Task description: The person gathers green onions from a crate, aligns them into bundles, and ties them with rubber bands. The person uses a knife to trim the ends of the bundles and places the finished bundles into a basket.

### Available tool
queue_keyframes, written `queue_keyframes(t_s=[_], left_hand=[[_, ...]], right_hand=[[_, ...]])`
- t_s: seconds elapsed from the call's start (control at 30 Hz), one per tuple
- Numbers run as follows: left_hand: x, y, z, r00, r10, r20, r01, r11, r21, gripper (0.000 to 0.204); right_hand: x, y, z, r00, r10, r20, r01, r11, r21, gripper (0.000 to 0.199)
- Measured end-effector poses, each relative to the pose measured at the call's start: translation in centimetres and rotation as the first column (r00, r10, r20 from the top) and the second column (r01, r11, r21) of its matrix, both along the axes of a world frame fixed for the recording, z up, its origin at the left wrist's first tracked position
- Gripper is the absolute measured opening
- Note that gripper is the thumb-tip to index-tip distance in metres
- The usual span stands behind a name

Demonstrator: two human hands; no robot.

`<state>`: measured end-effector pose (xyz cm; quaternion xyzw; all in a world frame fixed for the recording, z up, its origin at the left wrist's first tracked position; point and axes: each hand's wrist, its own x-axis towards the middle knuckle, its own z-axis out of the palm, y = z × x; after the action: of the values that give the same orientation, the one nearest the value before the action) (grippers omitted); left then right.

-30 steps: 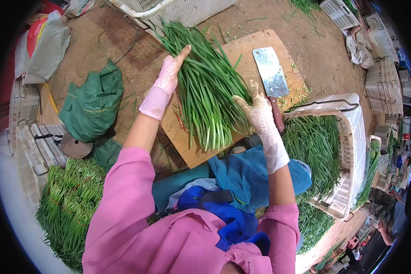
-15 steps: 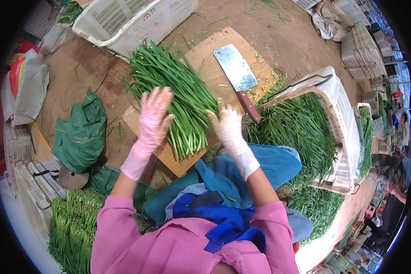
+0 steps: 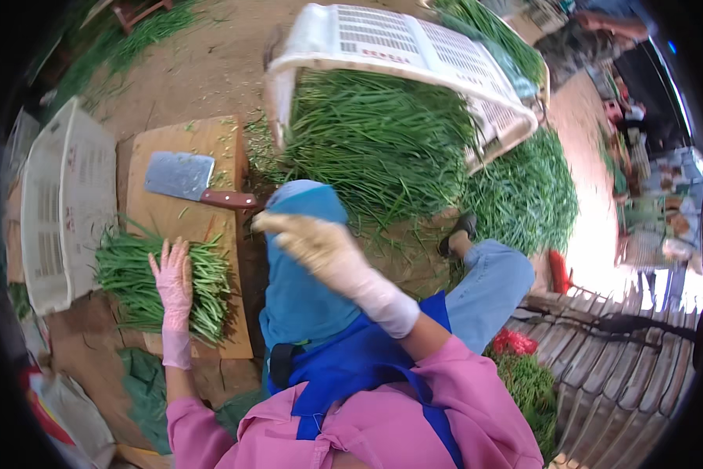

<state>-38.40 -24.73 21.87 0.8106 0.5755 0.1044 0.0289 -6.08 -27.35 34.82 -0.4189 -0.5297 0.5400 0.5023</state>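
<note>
The greens (image 3: pixel 132 273) lie on the near part of the board (image 3: pixel 144 148), under the left hand (image 3: pixel 173 285), its fingers spread flat. The cleaver (image 3: pixel 183 176) lies just beyond, handle to the right. The right hand (image 3: pixel 324 254) hangs over the lap, blurred; I cannot tell how wide its fingers stand. A crate (image 3: pixel 66 211) stands left, another (image 3: pixel 375 35) far right

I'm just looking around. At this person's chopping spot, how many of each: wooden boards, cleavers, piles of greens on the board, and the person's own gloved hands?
Wooden board: 1
Cleaver: 1
Pile of greens on the board: 1
Gloved hands: 2 (left hand on the pile, right hand right of the board)
Total: 5
</note>
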Motion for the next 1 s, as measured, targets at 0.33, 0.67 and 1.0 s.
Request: queue_keyframes(t_s=[0.33, 0.67, 1.0], left_hand=[[27.6, 15.9, 10.1, 0.84, -0.506, 0.195, 0.529, 0.844, -0.09, 0.026], [39.2, 26.0, -16.8, 0.912, -0.384, -0.143, 0.278, 0.837, -0.472, 0.043], [38.5, 24.2, -21.1, 0.956, -0.292, -0.028, 0.248, 0.857, -0.452, 0.044]], right_hand=[[16.1, -5.1, -29.2, 0.677, -0.573, -0.462, -0.048, 0.592, -0.804, 0.067], [18.9, 2.1, -36.4, 0.024, -0.933, -0.359, 0.156, 0.359, -0.92, 0.051], [29.1, 3.8, -36.0, -0.161, -0.982, -0.095, 0.442, 0.014, -0.897, 0.027]])
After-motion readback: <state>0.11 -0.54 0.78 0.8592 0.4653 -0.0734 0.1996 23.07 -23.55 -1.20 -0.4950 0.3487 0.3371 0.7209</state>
